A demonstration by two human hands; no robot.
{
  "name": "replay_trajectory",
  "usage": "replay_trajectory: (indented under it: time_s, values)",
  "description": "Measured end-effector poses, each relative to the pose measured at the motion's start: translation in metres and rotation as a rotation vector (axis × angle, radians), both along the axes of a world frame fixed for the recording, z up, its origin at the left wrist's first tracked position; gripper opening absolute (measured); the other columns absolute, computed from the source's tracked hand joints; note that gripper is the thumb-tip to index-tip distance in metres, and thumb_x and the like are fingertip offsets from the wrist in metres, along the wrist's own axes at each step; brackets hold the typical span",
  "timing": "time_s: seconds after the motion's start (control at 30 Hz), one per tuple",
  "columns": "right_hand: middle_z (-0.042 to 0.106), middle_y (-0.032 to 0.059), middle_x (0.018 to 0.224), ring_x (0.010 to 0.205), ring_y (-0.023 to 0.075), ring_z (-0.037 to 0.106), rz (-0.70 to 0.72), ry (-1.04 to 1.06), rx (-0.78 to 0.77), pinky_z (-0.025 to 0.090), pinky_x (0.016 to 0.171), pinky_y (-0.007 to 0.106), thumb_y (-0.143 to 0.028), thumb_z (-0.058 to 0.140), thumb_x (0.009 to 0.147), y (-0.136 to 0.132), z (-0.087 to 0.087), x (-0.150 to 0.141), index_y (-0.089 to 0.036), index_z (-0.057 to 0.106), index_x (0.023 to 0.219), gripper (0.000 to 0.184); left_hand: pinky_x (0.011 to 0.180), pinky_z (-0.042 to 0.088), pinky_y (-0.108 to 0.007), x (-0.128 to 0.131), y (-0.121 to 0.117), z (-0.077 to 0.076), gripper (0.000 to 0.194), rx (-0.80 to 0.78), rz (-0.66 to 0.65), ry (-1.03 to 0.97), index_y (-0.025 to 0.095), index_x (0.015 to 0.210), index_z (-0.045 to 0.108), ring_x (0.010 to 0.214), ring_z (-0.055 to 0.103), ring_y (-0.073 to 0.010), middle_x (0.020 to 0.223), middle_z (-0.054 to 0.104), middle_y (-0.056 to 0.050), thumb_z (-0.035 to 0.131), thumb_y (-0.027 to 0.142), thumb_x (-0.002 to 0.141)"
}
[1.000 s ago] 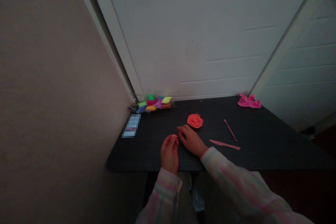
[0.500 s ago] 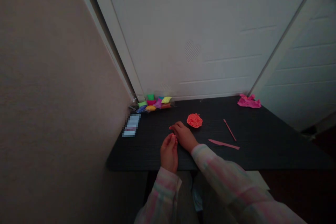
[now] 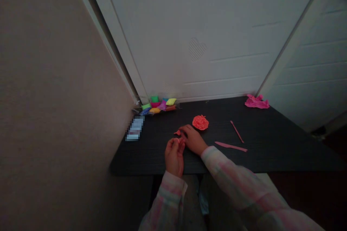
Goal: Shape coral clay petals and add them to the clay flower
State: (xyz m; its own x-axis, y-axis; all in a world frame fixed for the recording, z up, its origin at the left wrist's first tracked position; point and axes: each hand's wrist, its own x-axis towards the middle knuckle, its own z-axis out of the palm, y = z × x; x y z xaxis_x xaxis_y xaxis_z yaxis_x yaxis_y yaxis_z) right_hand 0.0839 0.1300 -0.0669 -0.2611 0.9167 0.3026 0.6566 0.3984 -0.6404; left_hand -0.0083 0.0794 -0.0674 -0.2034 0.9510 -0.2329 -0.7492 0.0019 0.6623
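Observation:
My left hand (image 3: 174, 157) is closed in a pinch, with a lump of coral-pink clay (image 3: 177, 140) at its fingertips. Close against it, my right hand (image 3: 193, 139) is bent over the table, its thumb side meeting the clay at the left fingertips. A small coral clay scrap (image 3: 177, 133) shows at the tips of the right fingers; whether they touch it is hard to tell. Just beyond the right hand sits a round coral clay piece (image 3: 200, 122) with a rough, stringy top.
On the dark table (image 3: 151, 155), a pink clay knife (image 3: 231, 147) and a thin pink stick tool (image 3: 236, 131) lie to the right. Crumpled pink material (image 3: 257, 101) is at the back right. Bagged coloured clay packs (image 3: 158, 106) and a blurred-out phone-like slab (image 3: 135, 128) are at left.
My right hand moved left toward my left hand, then its fingers drew back slightly, and a small clay scrap now shows beyond them. The left hand has stayed nearly still.

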Motion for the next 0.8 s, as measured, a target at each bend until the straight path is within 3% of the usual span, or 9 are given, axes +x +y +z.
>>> replay_trajectory:
  time_s: [0.17, 0.27, 0.4, 0.6, 0.8]
  values:
    - [0.061, 0.0047, 0.091, 0.082, 0.0145, 0.058, -0.009, 0.149, -0.021, 0.048, 0.074, 0.032, -0.023, 0.047, 0.084, -0.021, 0.016, 0.022, -0.016, 0.057, 0.094, 0.017, 0.072, 0.048, -0.022, 0.003, -0.002, 0.002, 0.019, 0.021, -0.043, 0.066, 0.015, 0.073, 0.051, 0.072, 0.065, -0.0105, 0.07, 0.066, -0.001, 0.068, 0.021, 0.065]
    - [0.062, 0.0051, 0.094, 0.087, 0.0149, 0.058, 0.029, 0.209, -0.016, 0.048, 0.078, 0.031, -0.018, 0.049, 0.08, -0.045, 0.021, 0.036, -0.019, 0.057, 0.099, 0.02, 0.073, 0.049, -0.026, 0.006, -0.004, 0.003, 0.022, 0.035, -0.117, 0.123, 0.016, 0.078, 0.05, 0.072, 0.065, -0.0136, 0.072, 0.068, -0.003, 0.067, 0.022, 0.065]
    - [0.059, 0.0067, 0.104, 0.099, 0.0163, 0.053, 0.064, 0.272, -0.017, 0.043, 0.088, 0.034, -0.017, 0.052, 0.078, -0.064, 0.01, 0.043, -0.02, 0.056, 0.105, 0.027, 0.069, 0.049, -0.029, 0.011, -0.008, 0.004, 0.03, 0.04, -0.259, 0.232, 0.015, 0.089, 0.052, 0.07, 0.066, -0.0169, 0.069, 0.068, -0.005, 0.067, 0.021, 0.065]
    - [0.062, 0.0054, 0.092, 0.087, 0.0161, 0.057, 0.033, 0.339, -0.058, 0.046, 0.079, 0.032, -0.019, 0.052, 0.079, -0.065, -0.003, 0.045, -0.02, 0.06, 0.093, 0.017, 0.064, 0.048, -0.025, 0.014, -0.01, 0.005, 0.031, 0.025, -0.375, 0.4, 0.014, 0.095, 0.059, 0.062, 0.064, -0.0144, 0.065, 0.068, -0.004, 0.065, 0.016, 0.065]
    - [0.061, 0.0042, 0.083, 0.08, 0.0156, 0.056, -0.035, 0.369, -0.069, 0.044, 0.075, 0.03, -0.022, 0.048, 0.081, -0.066, -0.002, 0.046, -0.019, 0.059, 0.08, 0.011, 0.073, 0.048, -0.024, 0.016, -0.01, 0.006, 0.019, 0.043, -0.419, 0.475, 0.014, 0.087, 0.068, 0.084, 0.063, -0.0175, 0.092, 0.069, -0.008, 0.058, 0.013, 0.07]
